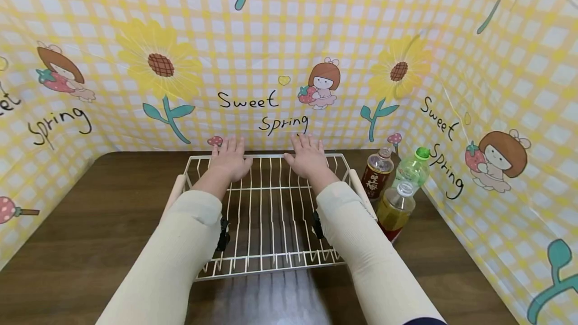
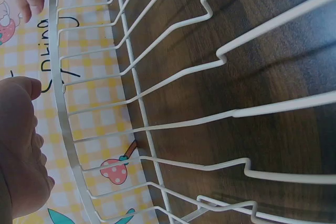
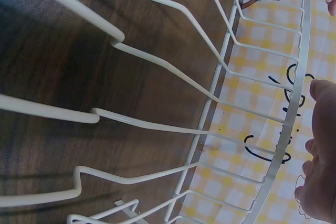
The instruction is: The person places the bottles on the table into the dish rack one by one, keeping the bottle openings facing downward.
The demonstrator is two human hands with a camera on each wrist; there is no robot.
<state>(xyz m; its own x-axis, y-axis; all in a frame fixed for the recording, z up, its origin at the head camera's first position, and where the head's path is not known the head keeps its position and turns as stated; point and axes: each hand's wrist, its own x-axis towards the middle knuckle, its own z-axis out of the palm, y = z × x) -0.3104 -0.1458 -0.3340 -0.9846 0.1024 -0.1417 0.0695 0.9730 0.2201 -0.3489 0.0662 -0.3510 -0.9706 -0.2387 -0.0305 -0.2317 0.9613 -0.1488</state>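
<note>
A white wire dish rack (image 1: pixel 271 271) stands on the dark wooden table, with pale bars (image 1: pixel 175 192) along its left and right sides. My left hand (image 1: pixel 229 159) is held palm down over its far left part, fingers straight and spread. Over the far right part, my right hand (image 1: pixel 309 157) mirrors it, fingers also spread. Neither hand holds anything. Seen from the left wrist, the left hand (image 2: pixel 21 150) is beside the rack's rim (image 2: pixel 64 114), apart from it. The right wrist view likewise has the right hand (image 3: pixel 323 150) just past the rim (image 3: pixel 286 135).
Right of the rack stand several bottles: a dark-labelled one (image 1: pixel 378 177), a green one (image 1: pixel 413 170) and a yellow-labelled one (image 1: pixel 395 209). A yellow checked cloth (image 1: pixel 253 64) hangs around the back and sides of the table (image 1: pixel 90 234).
</note>
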